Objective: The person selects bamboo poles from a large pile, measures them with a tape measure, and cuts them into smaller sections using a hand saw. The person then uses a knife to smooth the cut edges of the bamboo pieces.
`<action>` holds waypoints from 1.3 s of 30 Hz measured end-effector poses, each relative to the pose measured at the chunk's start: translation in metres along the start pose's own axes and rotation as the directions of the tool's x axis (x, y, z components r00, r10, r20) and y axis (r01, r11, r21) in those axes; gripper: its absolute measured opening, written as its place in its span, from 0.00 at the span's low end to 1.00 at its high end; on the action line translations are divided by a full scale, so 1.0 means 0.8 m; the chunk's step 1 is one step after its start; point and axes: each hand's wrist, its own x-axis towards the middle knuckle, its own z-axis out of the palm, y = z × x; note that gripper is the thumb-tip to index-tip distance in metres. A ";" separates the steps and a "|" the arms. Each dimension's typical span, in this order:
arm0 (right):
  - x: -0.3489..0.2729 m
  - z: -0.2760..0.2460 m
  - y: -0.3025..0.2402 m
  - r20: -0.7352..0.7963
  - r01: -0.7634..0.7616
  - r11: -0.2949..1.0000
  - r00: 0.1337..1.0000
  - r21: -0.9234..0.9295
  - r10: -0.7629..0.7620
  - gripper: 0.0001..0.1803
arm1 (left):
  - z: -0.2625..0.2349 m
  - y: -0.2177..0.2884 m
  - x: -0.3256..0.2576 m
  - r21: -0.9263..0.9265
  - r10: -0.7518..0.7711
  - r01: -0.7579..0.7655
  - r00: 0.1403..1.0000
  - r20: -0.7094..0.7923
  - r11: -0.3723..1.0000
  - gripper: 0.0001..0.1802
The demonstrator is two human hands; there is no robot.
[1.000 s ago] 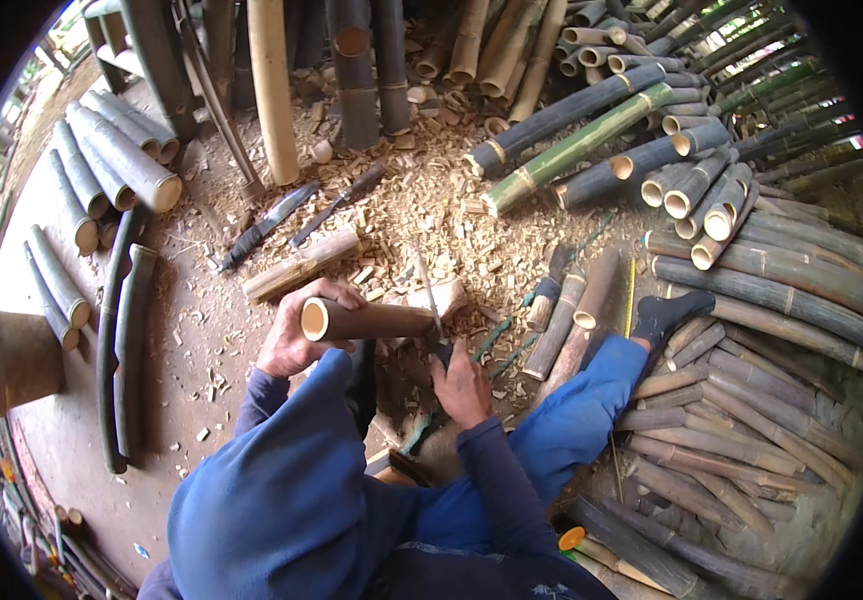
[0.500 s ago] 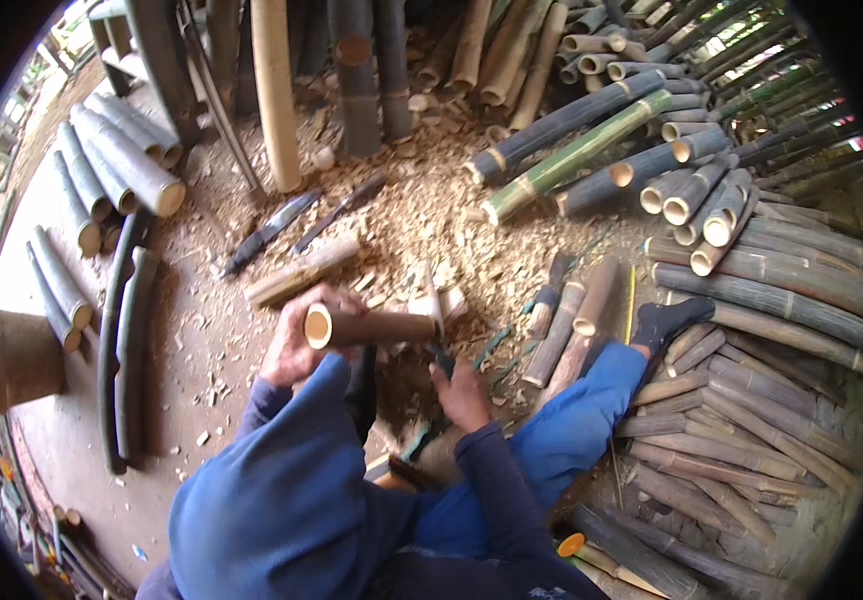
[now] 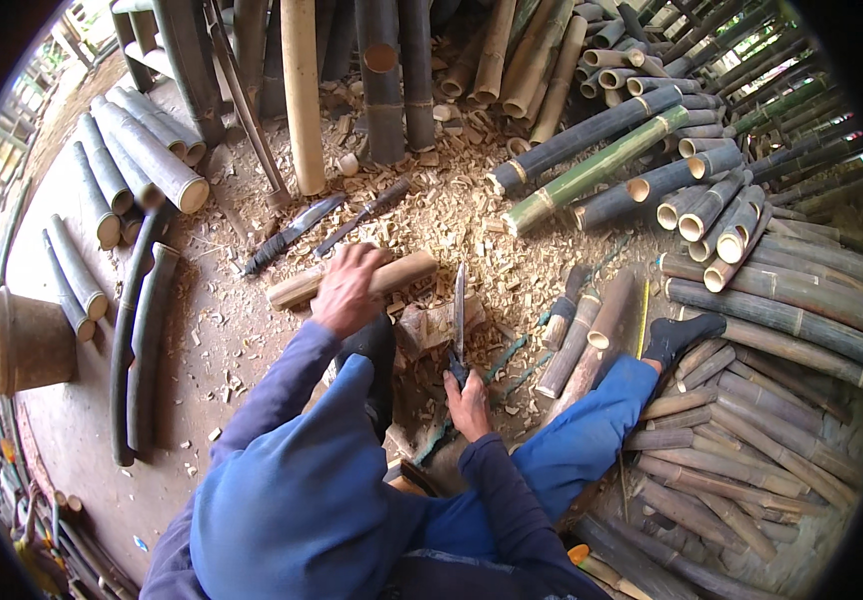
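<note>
My left hand (image 3: 350, 288) reaches forward and is closed over a short bamboo piece (image 3: 407, 272), low over the chips. Its fingers cover part of the piece. A second bamboo length (image 3: 295, 290) shows at the left of the same hand; where the two meet is hidden. In my right hand (image 3: 470, 404) is a knife (image 3: 460, 318), gripped by its dark handle with the blade pointing away from me. Between the hands, in front of my knee, sits a pale wooden block (image 3: 426, 328). Beyond my left hand lie two more blades with dark handles, one a large knife (image 3: 297, 232).
Wood chips (image 3: 452, 215) cover the ground ahead. Bamboo tubes (image 3: 147, 160) lie at the left, near a bucket (image 3: 32, 340). Stacked bamboo (image 3: 772, 270) fills the right side, beside my outstretched leg (image 3: 592, 420). Upright poles (image 3: 302, 100) stand at the back.
My left hand has carried the bamboo piece forward from above my knee, down beside the other length. The knife has come away from the bamboo, its blade now in plain sight. The view has shifted slightly.
</note>
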 end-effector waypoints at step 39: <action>-0.009 -0.051 -0.108 -0.179 0.365 0.928 0.910 -0.077 -0.373 0.17 | 0.023 0.029 -0.038 -0.997 -0.804 0.051 0.588 0.082 -0.064 0.20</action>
